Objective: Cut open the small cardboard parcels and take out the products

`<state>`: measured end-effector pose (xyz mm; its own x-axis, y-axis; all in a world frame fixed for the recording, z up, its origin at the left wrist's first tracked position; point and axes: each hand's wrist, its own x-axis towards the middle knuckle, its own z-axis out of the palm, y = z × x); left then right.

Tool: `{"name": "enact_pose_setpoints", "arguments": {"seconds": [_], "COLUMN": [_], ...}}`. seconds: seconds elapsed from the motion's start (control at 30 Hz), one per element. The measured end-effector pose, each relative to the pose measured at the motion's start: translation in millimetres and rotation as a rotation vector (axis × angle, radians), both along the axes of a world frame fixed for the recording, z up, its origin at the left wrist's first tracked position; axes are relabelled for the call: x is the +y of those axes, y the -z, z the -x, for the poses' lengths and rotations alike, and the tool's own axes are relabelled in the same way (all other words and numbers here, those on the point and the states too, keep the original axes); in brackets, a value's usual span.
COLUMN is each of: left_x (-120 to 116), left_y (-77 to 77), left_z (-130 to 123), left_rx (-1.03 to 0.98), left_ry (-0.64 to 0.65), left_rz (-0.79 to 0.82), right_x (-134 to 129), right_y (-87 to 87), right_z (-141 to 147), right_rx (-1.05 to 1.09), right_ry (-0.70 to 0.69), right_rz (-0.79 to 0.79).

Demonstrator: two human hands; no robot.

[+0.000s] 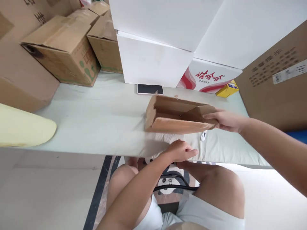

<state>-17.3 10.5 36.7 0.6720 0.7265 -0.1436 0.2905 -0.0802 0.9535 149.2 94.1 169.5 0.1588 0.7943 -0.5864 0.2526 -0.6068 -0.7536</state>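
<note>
My right hand [224, 119] grips the right end of an open cardboard box [177, 125], with the thumb inside its wall and the other fingers outside. The box is narrow and brown, its top edges are torn, and its inside shows dark and bare. My left hand [181, 150] is curled closed, thumb stretched to the right, at the front edge of the cloth-covered bench, just below the box and apart from it. No object shows in its fingers. Between the two hands lies a small white device with a dark slot [203, 135].
A phone [150, 89] lies behind the box. White cartons [155, 59], a red-and-white carton [208, 76] and a small yellow box [227, 89] line the back. Brown cartons [64, 51] stand left, a large carton [275, 73] right. A pale yellow roll [26, 126] lies front left.
</note>
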Motion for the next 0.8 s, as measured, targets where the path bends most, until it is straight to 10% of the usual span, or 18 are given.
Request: {"name": "enact_pose_setpoints", "arguments": {"seconds": [0.27, 0.43, 0.8], "left_x": [-2.5, -0.9, 15.4], "left_y": [-2.5, -2.3, 4.0], "left_z": [1.9, -4.5, -16.0], "left_rx": [-0.073, -0.082, 0.0], "left_ry": [0.025, 0.061, -0.01], "left_rz": [-0.071, -0.078, -0.1], "right_x": [-64.6, -54.7, 39.2], "right_y": [-12.5, -9.3, 3.1], "right_z": [-84.9, -155.7, -202.3], "right_rx": [-0.037, -0.085, -0.233], "right_ry": [0.555, 0.818, 0.702], "right_rz": [-0.365, -0.252, -0.221]}}
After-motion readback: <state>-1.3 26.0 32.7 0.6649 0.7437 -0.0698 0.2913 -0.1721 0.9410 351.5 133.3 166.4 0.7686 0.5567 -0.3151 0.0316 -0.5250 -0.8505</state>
